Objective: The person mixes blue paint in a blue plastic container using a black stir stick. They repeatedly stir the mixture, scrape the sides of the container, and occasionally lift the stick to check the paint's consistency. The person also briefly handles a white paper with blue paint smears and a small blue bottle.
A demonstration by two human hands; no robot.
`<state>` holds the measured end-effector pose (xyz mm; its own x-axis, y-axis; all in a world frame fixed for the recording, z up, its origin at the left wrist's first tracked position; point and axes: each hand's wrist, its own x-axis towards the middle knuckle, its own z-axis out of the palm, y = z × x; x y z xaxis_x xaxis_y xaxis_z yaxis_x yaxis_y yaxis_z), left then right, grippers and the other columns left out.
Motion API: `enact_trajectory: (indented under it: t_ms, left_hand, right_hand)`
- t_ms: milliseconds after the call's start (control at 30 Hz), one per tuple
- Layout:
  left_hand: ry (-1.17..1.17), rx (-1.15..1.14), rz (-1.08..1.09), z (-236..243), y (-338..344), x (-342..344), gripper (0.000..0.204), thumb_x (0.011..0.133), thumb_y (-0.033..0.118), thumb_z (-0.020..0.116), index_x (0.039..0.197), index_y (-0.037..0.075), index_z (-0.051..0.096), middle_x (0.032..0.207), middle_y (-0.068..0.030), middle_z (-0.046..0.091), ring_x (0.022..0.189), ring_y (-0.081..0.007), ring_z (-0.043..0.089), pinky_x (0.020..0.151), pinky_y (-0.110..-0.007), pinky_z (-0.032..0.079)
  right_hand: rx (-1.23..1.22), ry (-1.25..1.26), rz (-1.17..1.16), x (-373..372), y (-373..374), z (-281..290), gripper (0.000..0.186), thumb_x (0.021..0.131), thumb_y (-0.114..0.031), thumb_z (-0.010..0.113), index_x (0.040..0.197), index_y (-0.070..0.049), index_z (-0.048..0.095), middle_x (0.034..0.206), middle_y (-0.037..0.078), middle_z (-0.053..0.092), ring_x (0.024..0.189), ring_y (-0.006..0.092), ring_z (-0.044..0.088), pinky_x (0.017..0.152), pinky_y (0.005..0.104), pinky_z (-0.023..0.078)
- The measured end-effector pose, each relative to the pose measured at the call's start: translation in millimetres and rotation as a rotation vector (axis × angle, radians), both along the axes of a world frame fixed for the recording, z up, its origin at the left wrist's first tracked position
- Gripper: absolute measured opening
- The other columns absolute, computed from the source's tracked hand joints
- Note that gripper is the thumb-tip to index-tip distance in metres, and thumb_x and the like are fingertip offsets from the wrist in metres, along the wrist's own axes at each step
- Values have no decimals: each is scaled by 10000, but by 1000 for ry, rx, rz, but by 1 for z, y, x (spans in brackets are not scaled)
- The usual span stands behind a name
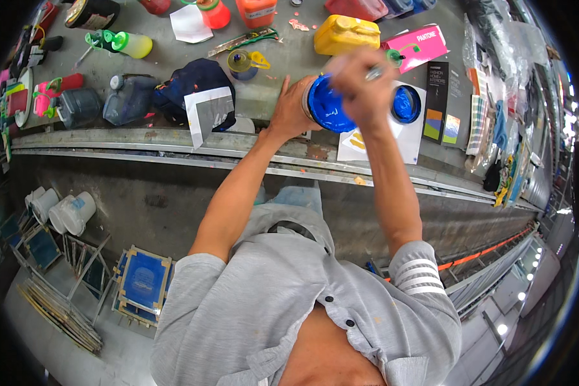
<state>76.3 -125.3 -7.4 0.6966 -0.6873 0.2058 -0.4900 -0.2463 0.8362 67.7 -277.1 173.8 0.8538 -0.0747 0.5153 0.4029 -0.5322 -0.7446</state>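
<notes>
Grey shirt cloth [270, 296] lies nearest the camera, with both bare forearms reaching from it toward 12 o'clock, over the bench [296, 42]. Past the bench's near edge stands an open tub [309, 109] of blue paint [328, 112], a little toward 1 o'clock from the body. Its round mouth faces the camera, so its long axis runs roughly along the line of sight; any slight tilt is hard to judge.

The left hand [291, 106] is clamped on the tub's wall at 9 o'clock. The right hand [365, 80] is blurred, its fingers bunched across the mouth's 2 o'clock side; whether they grip anything, I cannot tell. That makes the right hand nearer the paint, the left nearer the wall. A round lid [405, 104] coated in blue sits at 3 o'clock from the tub, just beyond the right hand, and white paper [350, 153] shows at 5 o'clock.
</notes>
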Motion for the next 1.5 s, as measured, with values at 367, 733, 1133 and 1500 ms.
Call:
enact_trajectory:
  t_ms: [367, 733, 1133, 1500]
  left_hand:
    - [226, -148, 14, 12, 21, 4, 1218, 492, 269, 976, 1506, 53, 337, 1439, -157, 513, 1395, -304, 436, 1216, -591, 134]
    - [60, -87, 38, -24, 3, 3, 954, 576, 326, 922, 1383, 114, 460, 1368, -91, 569, 1312, -298, 519, 1165, -639, 190]
    - [295, -233, 169, 11, 15, -7, 1075, 519, 200, 952, 1441, 34, 425, 1452, -144, 508, 1378, -327, 448, 1209, -553, 190]
    - [161, -82, 102, 16, 8, 5, 1058, 479, 222, 961, 1403, 129, 454, 1366, -67, 583, 1311, -290, 521, 1181, -598, 214]
  right_hand:
    - [985, -39, -50, -13, -38, 49, 165, 932, -40, 605, 769, -16, 596, 599, 27, 462, 480, 129, 477, 426, 300, 369]
    - [393, 507, 959, 14, 18, 9, 403, 675, -37, 754, 531, -56, 379, 482, 44, 347, 428, 209, 349, 455, 353, 248]
    - [889, 76, 180, 8, -22, 28, 267, 852, -58, 629, 652, -88, 453, 552, 34, 463, 502, 153, 473, 463, 289, 354]
    - [352, 452, 740, 7, -31, 29, 342, 779, -29, 712, 610, -75, 419, 532, 53, 432, 475, 195, 434, 469, 359, 290]
